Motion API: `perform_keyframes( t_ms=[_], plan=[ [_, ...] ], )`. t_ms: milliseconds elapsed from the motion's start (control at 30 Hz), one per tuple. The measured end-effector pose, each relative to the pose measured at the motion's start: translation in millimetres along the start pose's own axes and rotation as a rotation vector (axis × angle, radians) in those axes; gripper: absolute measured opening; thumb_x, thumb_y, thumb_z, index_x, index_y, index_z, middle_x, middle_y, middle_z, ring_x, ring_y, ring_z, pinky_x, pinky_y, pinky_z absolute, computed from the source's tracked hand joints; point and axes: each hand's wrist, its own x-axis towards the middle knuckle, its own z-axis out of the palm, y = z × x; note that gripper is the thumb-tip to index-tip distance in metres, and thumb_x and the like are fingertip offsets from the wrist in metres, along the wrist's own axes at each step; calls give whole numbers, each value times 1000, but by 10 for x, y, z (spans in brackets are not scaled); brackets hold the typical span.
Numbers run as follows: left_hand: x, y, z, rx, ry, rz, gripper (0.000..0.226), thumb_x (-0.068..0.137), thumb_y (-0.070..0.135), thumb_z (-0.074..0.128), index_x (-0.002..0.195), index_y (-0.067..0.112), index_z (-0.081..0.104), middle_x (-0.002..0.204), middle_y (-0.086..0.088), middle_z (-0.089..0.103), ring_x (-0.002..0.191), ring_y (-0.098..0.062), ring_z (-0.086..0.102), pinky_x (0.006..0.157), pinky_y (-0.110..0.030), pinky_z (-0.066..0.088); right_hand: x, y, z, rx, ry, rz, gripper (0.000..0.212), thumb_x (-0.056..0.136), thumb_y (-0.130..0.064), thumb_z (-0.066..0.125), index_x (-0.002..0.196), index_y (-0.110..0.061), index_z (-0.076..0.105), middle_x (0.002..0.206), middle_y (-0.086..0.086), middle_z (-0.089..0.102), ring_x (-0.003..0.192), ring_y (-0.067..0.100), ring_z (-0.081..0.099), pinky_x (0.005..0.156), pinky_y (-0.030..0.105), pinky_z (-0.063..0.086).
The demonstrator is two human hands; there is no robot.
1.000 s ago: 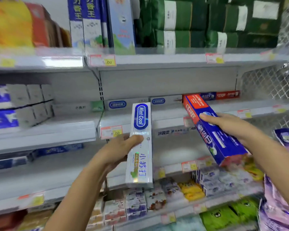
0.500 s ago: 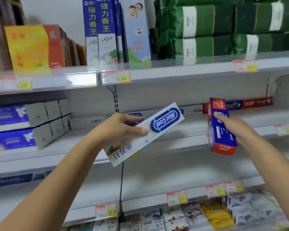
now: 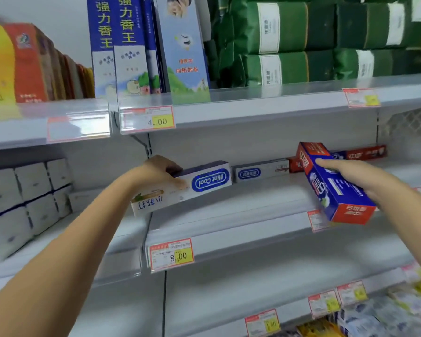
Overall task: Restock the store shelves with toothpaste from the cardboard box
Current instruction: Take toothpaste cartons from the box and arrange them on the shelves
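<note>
The white box (image 3: pixel 180 190) lies lengthwise just over the middle shelf (image 3: pixel 253 210), with the fingers of the left hand (image 3: pixel 158 173) curled round it. To its right the blue box (image 3: pixel 333 188) tilts, and the fingers of the right hand (image 3: pixel 357 176) grip it. More boxes (image 3: pixel 260 171) line the shelf's back.

Your head camera, wide-angle, sole view: faces middle shelf (image 3: pixel 253 200) straight on, near, about level with it. Left hand (image 3: pixel 159 173) in from frame's bottom-left corner, right hand (image 3: pixel 357 176) from right edge.
</note>
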Motion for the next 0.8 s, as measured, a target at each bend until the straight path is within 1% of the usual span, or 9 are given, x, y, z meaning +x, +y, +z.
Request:
perform_keyframes(
  t_ms=[133, 200, 267, 400, 467, 533, 600, 700, 800],
  plan=[
    [254, -199, 78, -38, -40, -122, 30, 77, 47, 67, 105, 37, 67, 89, 9, 72, 77, -11, 68, 67, -25, 53, 134, -43, -26, -38, -71, 58, 47, 80, -45, 67, 103, -5, 58, 55, 11, 68, 40, 23, 63, 39, 27, 51],
    [364, -233, 118, -173, -82, -172, 37, 68, 48, 72, 99, 29, 72, 85, 2, 75, 77, -19, 71, 74, -33, 56, 197, -37, -26, -64, -106, 67, 46, 82, -44, 65, 103, -4, 58, 55, 12, 67, 39, 23, 63, 40, 28, 52],
    [440, -211, 123, -344, -151, -227, 31, 72, 37, 76, 96, 19, 73, 84, -7, 75, 75, -26, 71, 75, -37, 56, 281, -35, -44, -73, -136, 66, 44, 84, -43, 63, 100, -3, 58, 54, 12, 67, 39, 23, 63, 40, 28, 53],
    [454, -93, 131, -748, -300, -421, 19, 89, 25, 62, 91, 7, 66, 71, -10, 72, 55, -21, 67, 54, -27, 55, 420, -62, -88, -85, -196, 58, 41, 84, -43, 62, 91, -2, 59, 54, 14, 66, 37, 23, 61, 39, 27, 52],
    [425, -43, 182, -1005, -280, -476, 20, 94, 23, 54, 92, 4, 61, 67, -11, 70, 50, -21, 67, 46, -26, 54, 468, -105, -100, -131, -222, 35, 43, 82, -44, 64, 92, -2, 60, 57, 15, 67, 39, 24, 62, 43, 27, 53],
    [356, 19, 237, -1271, -182, -511, 17, 95, 16, 51, 94, 1, 58, 69, -18, 70, 52, -26, 68, 45, -36, 56, 520, -168, -115, -166, -238, 23, 43, 82, -43, 65, 89, -1, 62, 56, 17, 67, 37, 25, 61, 40, 27, 52],
    [273, 80, 286, -1465, -56, -511, 10, 93, 6, 49, 94, -2, 56, 77, -23, 69, 60, -33, 70, 52, -52, 55, 559, -222, -128, -210, -250, -6, 43, 82, -42, 65, 89, 0, 63, 56, 18, 66, 36, 26, 60, 38, 26, 51],
    [205, 136, 357, -1578, 87, -497, 12, 91, -2, 45, 100, 0, 54, 92, -22, 66, 80, -37, 66, 83, -66, 44, 651, -226, -137, -207, -276, -16, 42, 84, -42, 65, 88, 0, 62, 56, 18, 66, 36, 25, 60, 37, 24, 49],
    [208, 209, 439, -1659, 271, -503, 10, 92, -3, 44, 90, 0, 53, 92, -16, 59, 93, -37, 56, 99, -70, 28, 715, -165, -82, -220, -262, -38, 39, 84, -40, 65, 91, -2, 61, 58, 15, 67, 38, 21, 62, 40, 22, 50]
  ],
)
